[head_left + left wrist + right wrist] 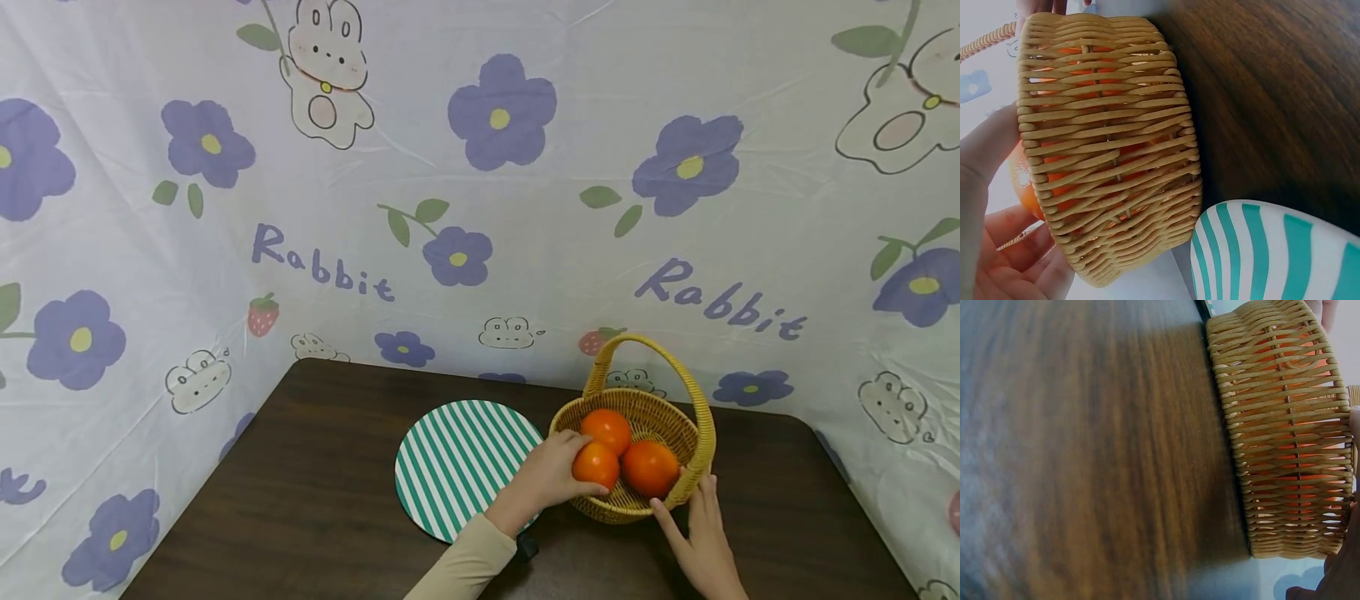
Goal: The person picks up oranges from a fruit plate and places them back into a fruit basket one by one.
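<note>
A yellow woven basket (619,512) with a tall arched handle stands on the table and holds several oranges. My left hand (546,472) reaches over its left rim, thumb and fingers around the nearest left orange (596,467), which sits inside the basket. Beside it lie another orange (606,431) at the back and an orange (651,468) at the right. At the basket's front right, near the handle's base, my right hand (703,533) holds the rim, thumb towards the front. The woven wall (1110,150) partly hides the fruit in the left wrist view.
A round green-and-white striped mat (465,467) lies left of the basket on the dark wooden table (322,483). Close to the left wrist is a small black object (528,547), partly covered by the sleeve. A printed rabbit-and-flower cloth (525,208) hangs behind the table.
</note>
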A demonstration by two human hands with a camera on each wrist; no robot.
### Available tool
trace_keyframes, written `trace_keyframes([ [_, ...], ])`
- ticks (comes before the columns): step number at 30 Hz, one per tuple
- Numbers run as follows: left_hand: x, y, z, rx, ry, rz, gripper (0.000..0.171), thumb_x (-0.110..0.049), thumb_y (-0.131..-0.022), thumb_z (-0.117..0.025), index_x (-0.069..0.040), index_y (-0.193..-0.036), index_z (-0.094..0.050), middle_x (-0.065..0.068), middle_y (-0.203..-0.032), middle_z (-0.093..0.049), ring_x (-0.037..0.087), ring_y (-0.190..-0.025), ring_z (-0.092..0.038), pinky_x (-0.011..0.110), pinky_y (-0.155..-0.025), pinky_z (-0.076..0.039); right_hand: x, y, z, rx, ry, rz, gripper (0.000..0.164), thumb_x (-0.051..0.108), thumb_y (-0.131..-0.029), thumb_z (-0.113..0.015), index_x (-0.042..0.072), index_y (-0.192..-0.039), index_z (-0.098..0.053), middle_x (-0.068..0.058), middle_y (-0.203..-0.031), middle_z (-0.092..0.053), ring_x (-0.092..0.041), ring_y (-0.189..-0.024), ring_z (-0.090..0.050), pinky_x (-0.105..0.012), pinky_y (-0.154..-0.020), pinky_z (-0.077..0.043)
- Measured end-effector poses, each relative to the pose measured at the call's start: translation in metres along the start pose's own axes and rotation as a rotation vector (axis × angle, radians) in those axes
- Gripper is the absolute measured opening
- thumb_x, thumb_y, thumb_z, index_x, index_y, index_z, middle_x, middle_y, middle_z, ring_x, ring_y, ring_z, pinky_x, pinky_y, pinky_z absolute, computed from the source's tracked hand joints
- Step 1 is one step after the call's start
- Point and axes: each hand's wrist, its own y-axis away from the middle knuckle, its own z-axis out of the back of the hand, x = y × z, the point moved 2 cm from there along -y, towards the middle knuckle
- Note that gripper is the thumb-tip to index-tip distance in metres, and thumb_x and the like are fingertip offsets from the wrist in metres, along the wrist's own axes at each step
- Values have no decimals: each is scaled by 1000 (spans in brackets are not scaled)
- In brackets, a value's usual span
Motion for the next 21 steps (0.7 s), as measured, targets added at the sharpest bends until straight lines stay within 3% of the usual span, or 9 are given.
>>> trace_keyframes([
  [21,-9,-3,2,26,-78,20,64,-55,-74,-70,-12,-120,-60,1,-108,-64,12,-91,-60,21,-72,-50,-1,1,-1,41,1,-37,80,44,-96,-45,9,-149,4,-11,-153,20,-39,-136,22,-72,-99,-3],
])
